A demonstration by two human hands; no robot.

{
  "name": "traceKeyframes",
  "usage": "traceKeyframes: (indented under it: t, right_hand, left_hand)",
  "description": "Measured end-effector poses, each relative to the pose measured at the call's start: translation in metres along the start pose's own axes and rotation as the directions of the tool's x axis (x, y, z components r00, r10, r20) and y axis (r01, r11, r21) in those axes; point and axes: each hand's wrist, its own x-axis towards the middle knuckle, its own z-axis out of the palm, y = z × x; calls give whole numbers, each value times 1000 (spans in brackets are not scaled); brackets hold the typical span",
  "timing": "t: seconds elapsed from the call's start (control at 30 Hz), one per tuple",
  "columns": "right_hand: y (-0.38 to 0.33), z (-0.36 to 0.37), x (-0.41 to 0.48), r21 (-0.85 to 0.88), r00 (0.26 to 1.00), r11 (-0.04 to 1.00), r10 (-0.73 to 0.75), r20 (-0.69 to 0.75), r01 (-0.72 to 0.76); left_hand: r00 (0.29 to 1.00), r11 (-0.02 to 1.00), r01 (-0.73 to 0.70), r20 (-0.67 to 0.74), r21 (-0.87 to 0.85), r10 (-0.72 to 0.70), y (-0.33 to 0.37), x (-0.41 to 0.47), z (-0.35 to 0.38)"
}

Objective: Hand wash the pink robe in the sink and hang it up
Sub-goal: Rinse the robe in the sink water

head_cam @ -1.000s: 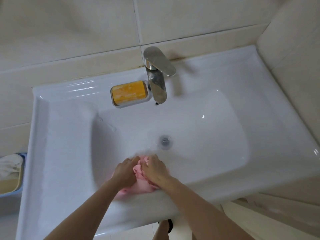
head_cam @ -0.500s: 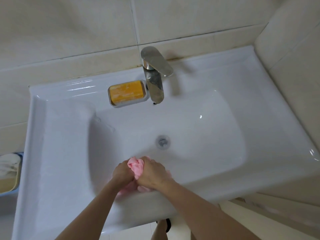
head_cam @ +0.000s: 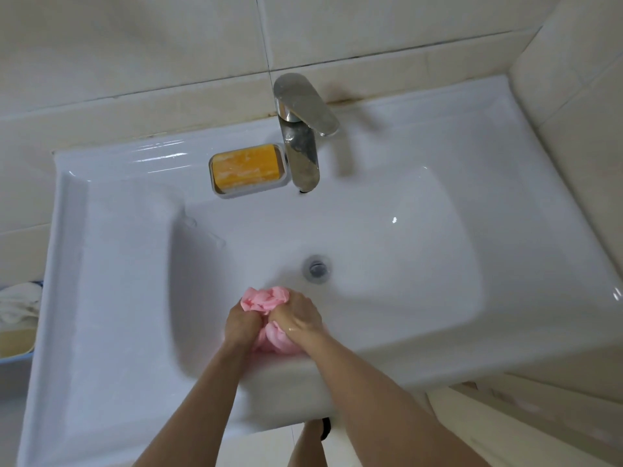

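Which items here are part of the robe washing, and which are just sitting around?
In use: pink robe, bunched in left hand and right hand; sink.
Idle: faucet, orange soap in its dish, blue basin with white cloth.

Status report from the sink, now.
Left hand and right hand both clamped on bunched pink robe. Robe low in sink, near front wall. Faucet dry, drain unobstructed.

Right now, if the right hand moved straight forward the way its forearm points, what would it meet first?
Probably the bunched pink robe already gripped by the right hand; beyond that, the left hand pressed close beside it. Depth is unclear.
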Motion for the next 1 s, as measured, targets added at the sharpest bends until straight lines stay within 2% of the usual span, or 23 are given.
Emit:
traceKeyframes:
  t: [0.03, 0.1, 0.17, 0.23, 0.27, 0.3, 0.33, 0.37, 0.4, 0.43, 0.47, 0.53, 0.63, 0.8, 1.0]
  right_hand:
    - [-2, 1, 1, 7, 1000, 1000, -2, 3, 2]
    - [-5, -4, -2, 26, 999, 1000, 15, 45, -16]
    - [0, -20, -5, 99, 969, 995, 2, 248, -27]
    - [10, -45, -7, 228, 869, 971, -48, 492, -76]
    - [16, -58, -8, 313, 838, 942, -70, 541, -123]
    - [21, -67, -7, 405, 844, 897, -70, 531, -180]
    - [26, -73, -6, 466, 894, 860, -26, 448, -209]
    - [30, -77, -4, 457, 955, 868, 57, 293, -192]
    - [37, -81, 2, 305, 987, 940, 126, 102, -151]
    - [46, -81, 9, 96, 990, 987, 133, -41, -129]
    - [54, -82, 14, -69, 988, 991, 108, -112, -116]
    - [60, -85, 20, -201, 992, 974, 91, -87, -107]
    - [56, -90, 23, -302, 1000, 953, 26, -11, -28]
    - [59, -95, 26, -311, 998, 950, 41, 45, -24]
    - [61, -93, 26, -317, 1000, 948, 8, 25, 0]
  left_hand:
    - [1000, 999, -5, 1, -46, 5, 1, -2, 1]
    - [998, 997, -62, 20, -35, 63, 3, -9, 0]
    - [990, 990, -136, 38, 50, 134, 1, -10, -2]
    - [983, 971, -182, 61, 155, 174, -4, -9, -4]
    - [982, 963, -188, 62, 192, 180, -6, -9, -4]
    - [980, 958, -196, 60, 207, 188, -7, -7, -3]
    - [980, 955, -196, 59, 221, 188, -7, -8, -3]
    - [979, 951, -206, 60, 230, 197, -9, -7, -2]
    - [979, 950, -205, 55, 234, 197, -11, -5, -3]
    - [978, 950, -210, 49, 229, 204, -12, -4, -2]
    - [978, 950, -211, 49, 231, 205, -12, -3, -3]
    - [979, 948, -206, 58, 244, 198, -17, 3, -3]
    - [982, 950, -188, 50, 249, 181, -26, 13, -3]
    - [983, 939, -179, 81, 294, 162, -49, 36, -5]
    - [975, 928, -218, 102, 302, 196, -47, 35, -4]
